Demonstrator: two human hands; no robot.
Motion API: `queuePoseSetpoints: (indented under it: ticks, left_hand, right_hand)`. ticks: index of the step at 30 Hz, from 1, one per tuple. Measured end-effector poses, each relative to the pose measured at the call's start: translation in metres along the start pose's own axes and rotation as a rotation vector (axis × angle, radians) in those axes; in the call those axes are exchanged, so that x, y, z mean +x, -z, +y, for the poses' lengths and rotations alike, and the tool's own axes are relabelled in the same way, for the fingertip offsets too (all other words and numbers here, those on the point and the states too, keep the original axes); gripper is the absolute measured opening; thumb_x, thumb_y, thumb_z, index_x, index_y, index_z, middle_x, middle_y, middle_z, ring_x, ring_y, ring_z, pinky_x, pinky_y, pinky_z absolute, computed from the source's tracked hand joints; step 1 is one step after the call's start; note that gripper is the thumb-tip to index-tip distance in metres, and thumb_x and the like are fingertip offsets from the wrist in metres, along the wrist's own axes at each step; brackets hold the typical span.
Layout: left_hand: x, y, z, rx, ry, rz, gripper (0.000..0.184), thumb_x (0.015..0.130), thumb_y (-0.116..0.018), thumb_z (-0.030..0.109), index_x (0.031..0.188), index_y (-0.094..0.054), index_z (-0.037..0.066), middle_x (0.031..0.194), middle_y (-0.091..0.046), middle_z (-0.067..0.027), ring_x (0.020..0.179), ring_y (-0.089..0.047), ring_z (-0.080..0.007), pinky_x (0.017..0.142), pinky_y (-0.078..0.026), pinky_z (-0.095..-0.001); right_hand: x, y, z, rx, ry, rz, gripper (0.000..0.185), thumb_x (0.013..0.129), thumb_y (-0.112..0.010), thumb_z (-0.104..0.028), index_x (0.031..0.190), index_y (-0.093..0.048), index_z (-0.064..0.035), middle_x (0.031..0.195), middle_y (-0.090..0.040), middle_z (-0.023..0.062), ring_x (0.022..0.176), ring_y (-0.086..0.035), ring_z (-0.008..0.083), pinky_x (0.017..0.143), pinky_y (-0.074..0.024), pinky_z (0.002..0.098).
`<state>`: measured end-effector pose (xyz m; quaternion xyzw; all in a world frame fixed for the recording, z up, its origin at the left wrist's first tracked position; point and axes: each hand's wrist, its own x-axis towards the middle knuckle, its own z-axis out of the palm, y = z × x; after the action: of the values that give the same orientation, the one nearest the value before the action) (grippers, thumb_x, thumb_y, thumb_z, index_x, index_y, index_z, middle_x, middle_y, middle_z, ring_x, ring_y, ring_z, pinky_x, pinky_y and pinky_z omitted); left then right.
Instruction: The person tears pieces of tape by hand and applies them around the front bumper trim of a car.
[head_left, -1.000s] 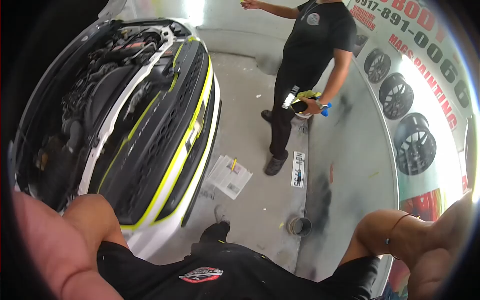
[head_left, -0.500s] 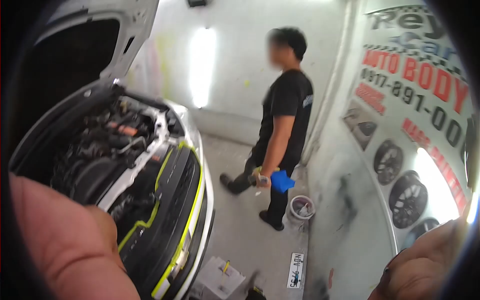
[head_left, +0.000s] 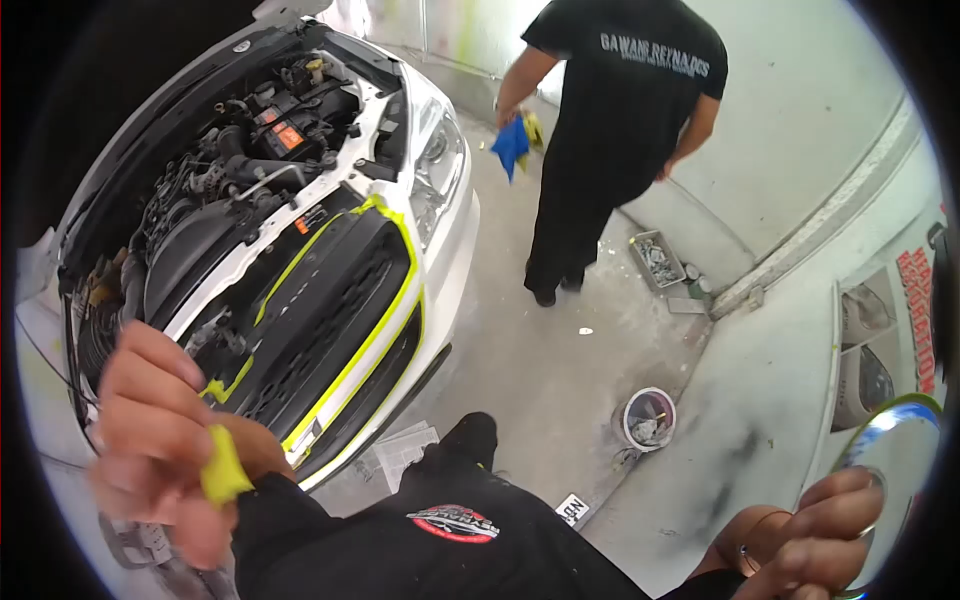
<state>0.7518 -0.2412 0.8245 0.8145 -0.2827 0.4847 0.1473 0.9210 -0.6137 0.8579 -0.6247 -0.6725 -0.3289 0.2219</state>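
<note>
My left hand (head_left: 165, 440), slightly blurred, is closed with a small piece of yellow-green tape (head_left: 225, 468) at its fingers. It is raised in front of the car's front end, whose dark grille (head_left: 330, 305) is edged with the same coloured masking tape (head_left: 405, 225). At the lower right, my right hand (head_left: 815, 540) grips a round, shiny disc with a yellow-green rim (head_left: 910, 440), partly cut off by the dark view edge. Whether the disc is a tape roll I cannot tell.
The white car (head_left: 455, 270) has its engine bay (head_left: 250, 150) exposed. A person in black (head_left: 620, 130) stands ahead, back turned, holding something blue (head_left: 510, 148) and yellow. A bucket (head_left: 645, 420), a tray (head_left: 655, 260), paper (head_left: 400, 450) and a number plate (head_left: 572, 508) are on the floor.
My view has tilted down and turned; my torso now shows. Both hands have moved away from the camera, revealing the tape and disc. The other person has turned their back.
</note>
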Motion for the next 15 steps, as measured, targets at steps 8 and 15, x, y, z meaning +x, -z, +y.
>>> queuePoseSetpoints:
  ticks: [8,15]
  left_hand:
    - [0.043,-0.198,-0.138,-0.325,0.334,0.069,0.052,0.074,-0.083,0.052,0.091,-0.07,0.004,0.078,-0.066,-0.0042,0.063,-0.059,-0.0201,0.056,-0.046,-0.0348]
    - [-0.017,-0.414,-0.333,-0.233,1.096,0.024,0.023,0.088,-0.073,0.005,0.111,-0.071,0.003,0.087,-0.071,-0.0077,0.081,-0.066,-0.0142,0.077,-0.052,-0.0279]
  right_hand:
    - [-0.032,-0.153,0.195,0.569,-0.257,0.585,0.022,0.091,-0.068,-0.032,0.099,-0.062,-0.0128,0.096,-0.065,0.0043,0.078,-0.053,0.019,0.066,-0.0378,0.0285]
    - [0.016,-0.277,0.375,1.381,-0.587,-0.149,0.021,0.085,-0.077,-0.016,0.098,-0.072,-0.0002,0.091,-0.073,0.0122,0.076,-0.07,0.0242,0.073,-0.0531,0.0348]
